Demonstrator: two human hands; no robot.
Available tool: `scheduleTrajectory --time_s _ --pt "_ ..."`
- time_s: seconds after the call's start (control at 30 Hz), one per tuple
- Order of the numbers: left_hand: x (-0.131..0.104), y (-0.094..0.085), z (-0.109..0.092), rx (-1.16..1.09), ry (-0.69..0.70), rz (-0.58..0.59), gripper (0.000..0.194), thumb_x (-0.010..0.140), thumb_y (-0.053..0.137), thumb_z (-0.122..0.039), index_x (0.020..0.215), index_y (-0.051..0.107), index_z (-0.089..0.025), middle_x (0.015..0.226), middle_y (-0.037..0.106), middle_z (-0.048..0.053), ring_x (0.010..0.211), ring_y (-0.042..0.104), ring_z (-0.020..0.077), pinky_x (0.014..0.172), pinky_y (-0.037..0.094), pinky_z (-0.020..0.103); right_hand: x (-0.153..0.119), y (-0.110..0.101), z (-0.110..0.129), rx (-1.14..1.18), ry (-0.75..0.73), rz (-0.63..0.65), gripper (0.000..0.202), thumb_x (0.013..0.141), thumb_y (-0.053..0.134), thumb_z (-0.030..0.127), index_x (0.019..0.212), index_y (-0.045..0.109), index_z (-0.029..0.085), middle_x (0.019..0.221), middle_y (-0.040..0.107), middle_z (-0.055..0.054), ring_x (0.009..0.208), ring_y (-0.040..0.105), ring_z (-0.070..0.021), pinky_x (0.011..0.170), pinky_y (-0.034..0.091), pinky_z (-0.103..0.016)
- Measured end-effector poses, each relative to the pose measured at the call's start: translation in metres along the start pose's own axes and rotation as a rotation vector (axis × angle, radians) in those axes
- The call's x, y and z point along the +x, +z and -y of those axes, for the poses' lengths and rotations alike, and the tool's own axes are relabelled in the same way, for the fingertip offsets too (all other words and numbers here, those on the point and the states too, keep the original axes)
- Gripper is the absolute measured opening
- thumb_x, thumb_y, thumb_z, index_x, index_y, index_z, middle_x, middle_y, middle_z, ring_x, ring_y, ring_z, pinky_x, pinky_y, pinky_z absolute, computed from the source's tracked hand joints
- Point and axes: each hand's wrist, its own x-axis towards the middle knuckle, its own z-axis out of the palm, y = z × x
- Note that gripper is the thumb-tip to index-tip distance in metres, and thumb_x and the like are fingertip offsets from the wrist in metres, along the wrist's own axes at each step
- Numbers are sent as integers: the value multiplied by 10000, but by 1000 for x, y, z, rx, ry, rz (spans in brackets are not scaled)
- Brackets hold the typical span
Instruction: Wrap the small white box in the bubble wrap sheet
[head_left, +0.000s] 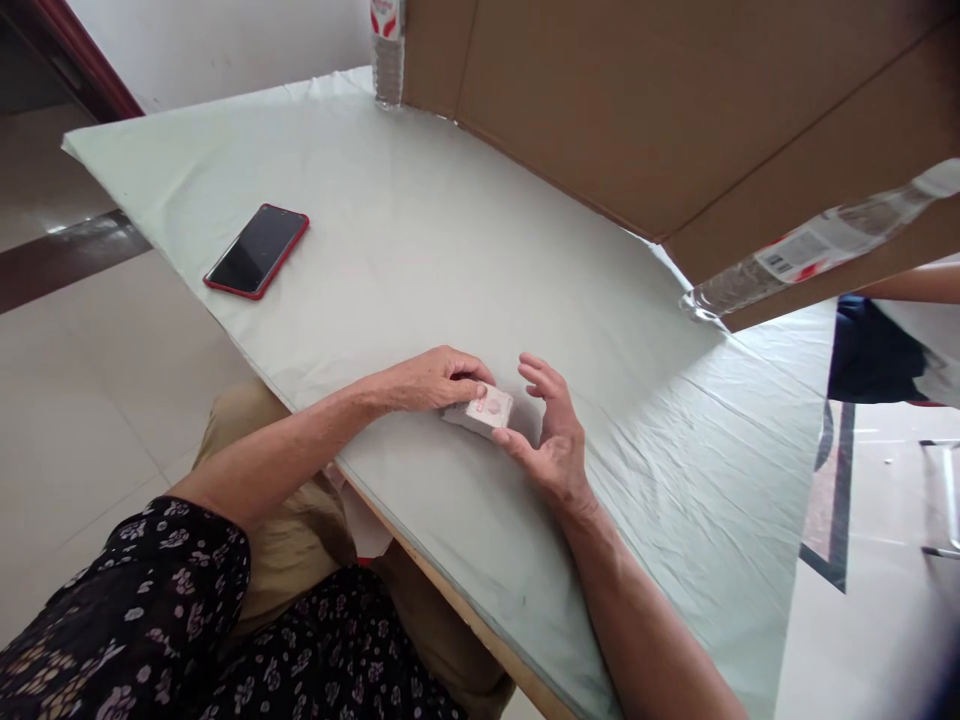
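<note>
A small whitish box [493, 408] with faint pink print on its top lies on the cloth-covered table [420, 260], near its front edge. My left hand [439, 380] holds the box from the left, thumb on its upper edge and fingers curled around the far side, partly hidden. To the right of the box, my right hand [556, 440] is open, its fingers raised and apart from the thumb. The right thumb tip is close to the box's near right corner; whether it touches I cannot tell.
A phone [257, 250] in a red case lies at the left. Tall brown cardboard panels [570, 110] stand at the back, with one clear plastic bottle [388, 60] at their left end and another bottle [817, 245] at the right. Behind the panels, another person's arm [911, 284] shows.
</note>
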Motion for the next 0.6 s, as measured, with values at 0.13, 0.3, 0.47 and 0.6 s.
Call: scheduleTrajectory --time_s 0.13,0.3,0.47,0.6 --pt "-1 3 0 -22 -6 -15 326 863 542 -312 1087 722 -159 938 717 36 795 603 141 676 436 238 -1 4 -7 -74 61 121 764 806 738 510 1465 413 298 1400 587 -124 1279 562 -320 1072 437 -551" --pt "-1 6 -2 -13 18 -168 386 851 570 -380 1122 710 -142 977 723 60 821 621 164 721 476 272 -4 12 -1 -194 -8 -66 589 858 707 421 1391 490 292 1284 660 -120 1203 609 -314 1035 470 -545" --pt "-2 0 -2 54 53 -200 670 795 638 -428 1399 532 -157 1422 570 142 1224 562 296 1010 463 422 -1 12 -12 -112 72 -36 640 861 705 437 1431 458 285 1383 606 -123 1296 551 -308 1098 415 -552" --pt "-4 0 5 149 73 -118 847 751 682 -360 1519 369 -189 1532 441 172 1367 451 348 1081 419 495 0 7 -23 -56 154 9 820 807 736 530 1503 370 295 1527 463 -138 1386 466 -331 1129 375 -575"
